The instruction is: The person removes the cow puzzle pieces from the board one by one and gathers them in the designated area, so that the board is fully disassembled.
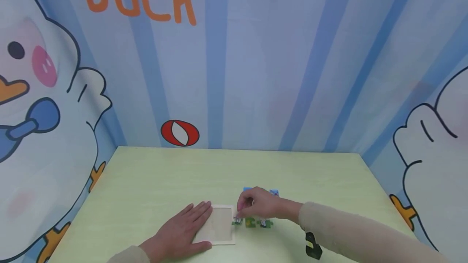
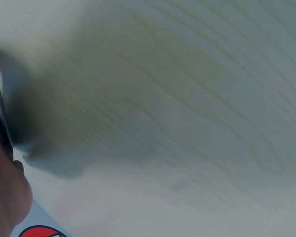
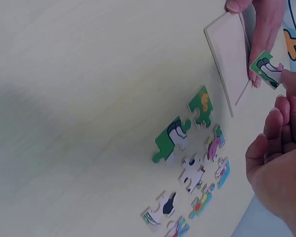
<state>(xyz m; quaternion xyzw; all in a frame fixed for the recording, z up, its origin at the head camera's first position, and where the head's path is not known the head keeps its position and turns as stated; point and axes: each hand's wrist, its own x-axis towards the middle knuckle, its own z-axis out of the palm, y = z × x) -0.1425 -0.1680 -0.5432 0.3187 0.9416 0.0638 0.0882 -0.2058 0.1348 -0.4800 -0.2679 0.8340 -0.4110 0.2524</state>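
Note:
A shallow wooden puzzle tray (image 1: pixel 222 226) with a pale rim lies bare on the table. My left hand (image 1: pixel 180 230) rests on its left side, fingers straight and thumb near the front edge. Just past the tray's right rim, my right hand (image 1: pixel 262 204) pinches a puzzle piece (image 3: pixel 267 69) between thumb and fingers; the piece is green with black and white shapes, held up in the right wrist view. Several loose pieces lie under and beside that hand, among them a green one with an orange figure (image 3: pixel 202 106) and a white one with black spots (image 3: pixel 191 173).
The light wood-grain table (image 1: pixel 175 173) meets a blue striped backdrop (image 1: pixel 248 72) with duck drawings at its back and sides. A dark charm with a yellow mark (image 1: pixel 313 246) shows below the right sleeve (image 1: pixel 351 224).

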